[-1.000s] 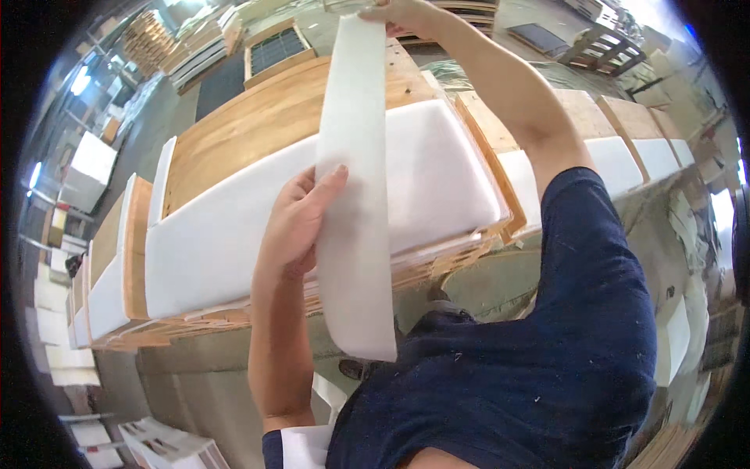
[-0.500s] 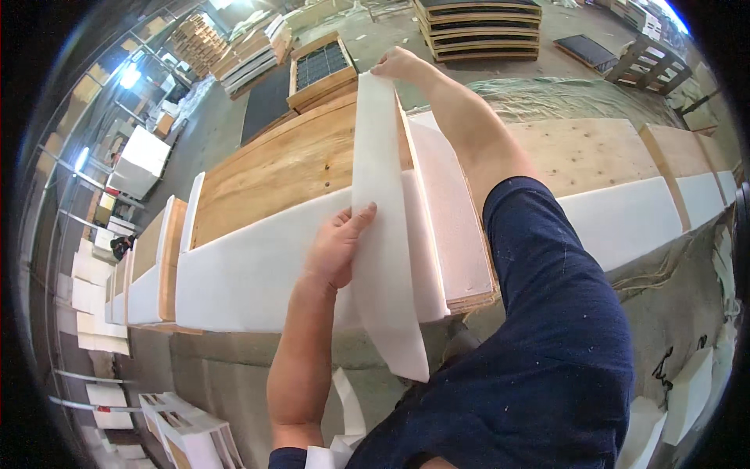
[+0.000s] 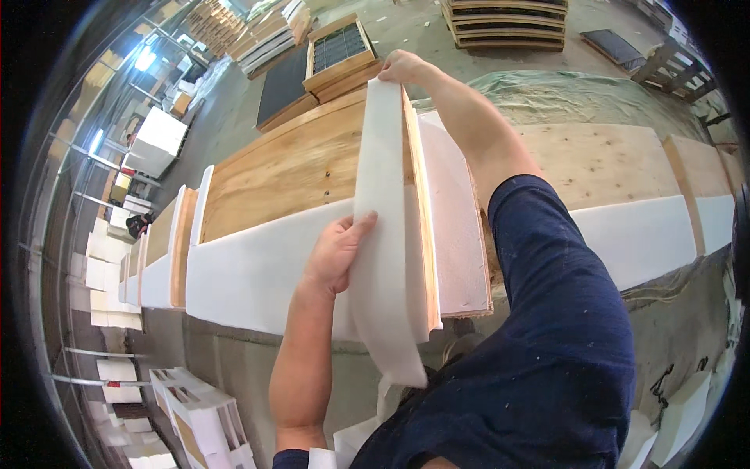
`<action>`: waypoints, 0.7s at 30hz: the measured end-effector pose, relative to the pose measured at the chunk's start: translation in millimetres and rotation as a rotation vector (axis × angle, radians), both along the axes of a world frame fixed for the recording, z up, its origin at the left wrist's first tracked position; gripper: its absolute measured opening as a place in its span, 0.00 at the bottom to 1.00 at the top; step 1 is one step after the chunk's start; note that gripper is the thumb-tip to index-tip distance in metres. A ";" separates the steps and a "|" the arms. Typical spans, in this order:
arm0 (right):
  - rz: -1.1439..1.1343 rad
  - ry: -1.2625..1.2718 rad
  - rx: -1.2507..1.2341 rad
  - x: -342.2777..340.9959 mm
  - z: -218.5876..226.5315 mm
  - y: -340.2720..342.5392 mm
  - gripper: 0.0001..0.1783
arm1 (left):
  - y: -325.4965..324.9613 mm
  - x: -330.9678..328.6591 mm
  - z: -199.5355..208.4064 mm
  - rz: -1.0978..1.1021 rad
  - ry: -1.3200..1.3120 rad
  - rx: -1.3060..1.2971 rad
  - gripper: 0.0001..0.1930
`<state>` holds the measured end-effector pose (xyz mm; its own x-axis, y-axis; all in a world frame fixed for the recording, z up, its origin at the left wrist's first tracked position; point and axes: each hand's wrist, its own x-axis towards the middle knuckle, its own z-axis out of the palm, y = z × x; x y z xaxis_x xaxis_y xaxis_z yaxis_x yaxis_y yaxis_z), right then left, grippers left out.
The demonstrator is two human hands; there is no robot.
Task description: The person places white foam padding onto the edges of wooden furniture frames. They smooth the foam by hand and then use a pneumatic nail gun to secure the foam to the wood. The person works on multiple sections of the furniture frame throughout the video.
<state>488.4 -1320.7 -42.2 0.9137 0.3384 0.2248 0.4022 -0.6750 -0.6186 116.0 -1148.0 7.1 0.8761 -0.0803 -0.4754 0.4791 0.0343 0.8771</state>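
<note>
A long white foam strip point(image 3: 387, 246) is running along the right edge of a wooden-topped block point(image 3: 289, 172), from its far right corner down past its near edge, where the strip's lower end is bending and hanging; from this angle it is hard to say how much of it is touching the block. The right hand point(image 3: 400, 67) is pinching the strip's top end at that far corner, and the left hand point(image 3: 337, 254) is grasping its left side partway down, the thumb pressing on the upper face. White padding point(image 3: 262, 258) is covering the block's near part. Just past the right edge, a pale panel point(image 3: 455, 227) is sitting, and farther right a second block point(image 3: 594, 156) is showing a white near band. Beyond the far edge, a wooden frame with a dark grid point(image 3: 340, 51) is lying, well apart from a stack of frames point(image 3: 506, 25).
</note>
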 end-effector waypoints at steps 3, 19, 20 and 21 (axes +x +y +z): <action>0.025 -0.014 -0.121 -10.2 4.1 -1.5 0.27 | -1.3 2.3 1.0 -0.041 0.005 0.013 0.17; 0.204 -0.095 -0.764 -222.0 32.1 16.5 0.54 | -3.8 7.1 -8.2 -0.143 -0.018 0.081 0.17; 0.213 -0.066 -0.736 -224.0 36.3 12.5 0.54 | -7.1 4.4 -5.8 -0.139 -0.032 0.104 0.18; 0.221 -0.046 -0.735 -228.4 41.2 12.0 0.55 | -6.6 3.5 -7.5 -0.139 -0.036 0.068 0.18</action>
<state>260.1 -1308.7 -1.0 0.8028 0.5891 -0.0923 0.5899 -0.8072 -0.0217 119.5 -1154.6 -0.3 0.8756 -0.1704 -0.4520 0.4430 -0.0900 0.8920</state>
